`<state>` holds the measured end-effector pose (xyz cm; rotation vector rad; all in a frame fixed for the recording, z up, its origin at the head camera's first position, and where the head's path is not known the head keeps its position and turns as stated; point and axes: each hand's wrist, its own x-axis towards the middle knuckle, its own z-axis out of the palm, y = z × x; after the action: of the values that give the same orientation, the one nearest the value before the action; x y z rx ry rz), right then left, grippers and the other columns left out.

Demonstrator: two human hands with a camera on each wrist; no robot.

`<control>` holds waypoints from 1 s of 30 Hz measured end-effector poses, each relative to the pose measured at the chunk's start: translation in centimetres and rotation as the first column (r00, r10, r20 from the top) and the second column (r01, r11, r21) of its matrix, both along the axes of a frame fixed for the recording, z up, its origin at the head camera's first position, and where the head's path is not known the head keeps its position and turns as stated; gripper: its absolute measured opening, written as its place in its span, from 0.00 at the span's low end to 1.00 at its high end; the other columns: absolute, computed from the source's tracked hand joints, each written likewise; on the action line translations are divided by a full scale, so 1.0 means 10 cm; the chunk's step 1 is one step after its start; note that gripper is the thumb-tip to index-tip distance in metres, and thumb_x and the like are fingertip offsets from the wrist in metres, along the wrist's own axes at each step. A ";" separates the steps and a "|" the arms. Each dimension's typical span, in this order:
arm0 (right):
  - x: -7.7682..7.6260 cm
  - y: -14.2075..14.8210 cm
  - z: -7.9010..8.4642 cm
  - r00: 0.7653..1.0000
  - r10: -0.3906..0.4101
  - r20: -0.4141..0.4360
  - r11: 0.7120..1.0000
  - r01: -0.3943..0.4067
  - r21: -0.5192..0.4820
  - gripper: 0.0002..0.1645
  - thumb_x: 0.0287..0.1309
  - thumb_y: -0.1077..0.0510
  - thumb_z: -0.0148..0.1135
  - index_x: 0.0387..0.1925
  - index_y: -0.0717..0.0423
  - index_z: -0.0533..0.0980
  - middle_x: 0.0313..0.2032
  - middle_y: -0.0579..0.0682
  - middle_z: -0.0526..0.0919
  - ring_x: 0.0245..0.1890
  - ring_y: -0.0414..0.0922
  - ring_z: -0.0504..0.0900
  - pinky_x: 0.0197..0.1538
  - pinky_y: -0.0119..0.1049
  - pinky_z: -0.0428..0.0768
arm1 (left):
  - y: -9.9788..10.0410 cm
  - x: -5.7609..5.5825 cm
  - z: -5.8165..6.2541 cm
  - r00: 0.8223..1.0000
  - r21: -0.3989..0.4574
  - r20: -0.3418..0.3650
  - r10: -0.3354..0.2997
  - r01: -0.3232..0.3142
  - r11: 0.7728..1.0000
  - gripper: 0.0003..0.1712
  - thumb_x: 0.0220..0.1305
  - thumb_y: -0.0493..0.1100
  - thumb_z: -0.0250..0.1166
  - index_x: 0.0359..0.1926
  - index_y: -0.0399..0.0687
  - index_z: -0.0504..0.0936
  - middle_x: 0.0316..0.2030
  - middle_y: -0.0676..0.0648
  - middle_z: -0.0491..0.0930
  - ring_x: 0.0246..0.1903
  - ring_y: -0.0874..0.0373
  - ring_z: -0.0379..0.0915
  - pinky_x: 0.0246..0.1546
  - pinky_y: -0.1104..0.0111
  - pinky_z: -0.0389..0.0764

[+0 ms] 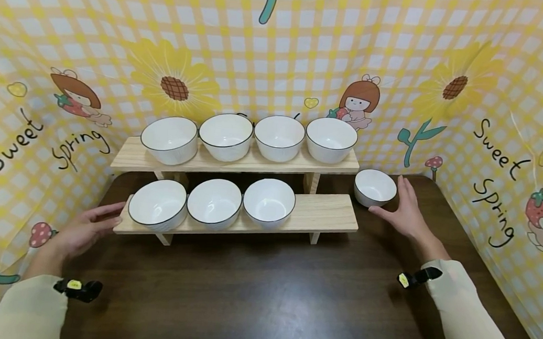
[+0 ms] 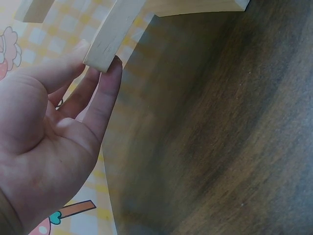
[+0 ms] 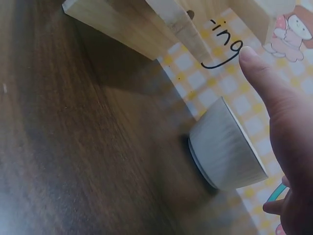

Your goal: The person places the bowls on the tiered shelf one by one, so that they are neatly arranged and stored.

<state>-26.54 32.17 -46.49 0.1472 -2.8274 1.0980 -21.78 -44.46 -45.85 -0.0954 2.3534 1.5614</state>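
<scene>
My left hand is at the left end of a two-tier wooden shelf. In the left wrist view, its thumb and fingers pinch the end of a board. By the shelf's right end, a white bowl with a dark rim stands upright on the table. My right hand is beside that bowl, thumb and fingers spread apart. The right wrist view shows the same bowl's ribbed outside near the thumb; whether a fingertip touches it I cannot tell.
Several matching bowls line the upper board. Three more bowls stand on the lower board's left and middle. Below is a dark wooden table. Yellow checked cloth with printed flowers and figures encloses the back and sides.
</scene>
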 end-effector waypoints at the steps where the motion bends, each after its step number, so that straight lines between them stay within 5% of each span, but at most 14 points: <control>1: -0.02 0.00 -0.01 1.000 -0.004 0.004 1.000 0.004 -0.005 0.75 0.57 0.39 0.74 0.80 0.59 0.30 0.78 0.68 0.31 0.77 0.69 0.35 0.68 0.74 0.52 | 0.00 0.00 0.00 1.000 -0.001 0.002 0.000 0.000 1.000 0.39 0.75 0.52 0.61 0.80 0.49 0.58 0.74 0.32 0.53 0.48 0.75 0.76 0.50 0.75 0.80; 6: -0.13 0.00 -0.06 1.000 -0.022 0.010 1.000 0.022 -0.013 0.75 0.56 0.40 0.75 0.80 0.60 0.30 0.78 0.70 0.32 0.77 0.70 0.35 0.69 0.73 0.53 | 0.02 0.00 0.01 1.000 0.001 0.012 0.008 -0.008 1.000 0.41 0.75 0.53 0.61 0.80 0.47 0.56 0.76 0.27 0.46 0.48 0.76 0.75 0.50 0.75 0.79; 17: -0.38 -0.05 -0.14 0.998 -0.062 -0.004 0.998 0.062 -0.024 0.76 0.52 0.43 0.78 0.79 0.67 0.34 0.76 0.74 0.35 0.76 0.71 0.37 0.71 0.70 0.53 | 0.02 0.00 0.01 1.000 -0.008 0.010 0.010 -0.010 1.000 0.41 0.75 0.53 0.61 0.80 0.46 0.56 0.75 0.30 0.50 0.48 0.75 0.76 0.50 0.75 0.80; 30: -0.58 -0.19 -0.17 0.993 -0.114 -0.014 0.993 0.115 0.026 0.71 0.47 0.41 0.80 0.76 0.67 0.47 0.70 0.74 0.51 0.69 0.71 0.54 0.64 0.69 0.65 | 0.02 0.00 0.03 0.999 -0.004 0.031 0.018 -0.018 1.000 0.40 0.75 0.54 0.60 0.80 0.49 0.57 0.77 0.29 0.47 0.48 0.76 0.76 0.50 0.75 0.79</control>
<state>-32.33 30.26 -48.23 -0.0064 -2.8009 1.0325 -21.73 -44.22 -45.56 -0.1416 2.3378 1.5527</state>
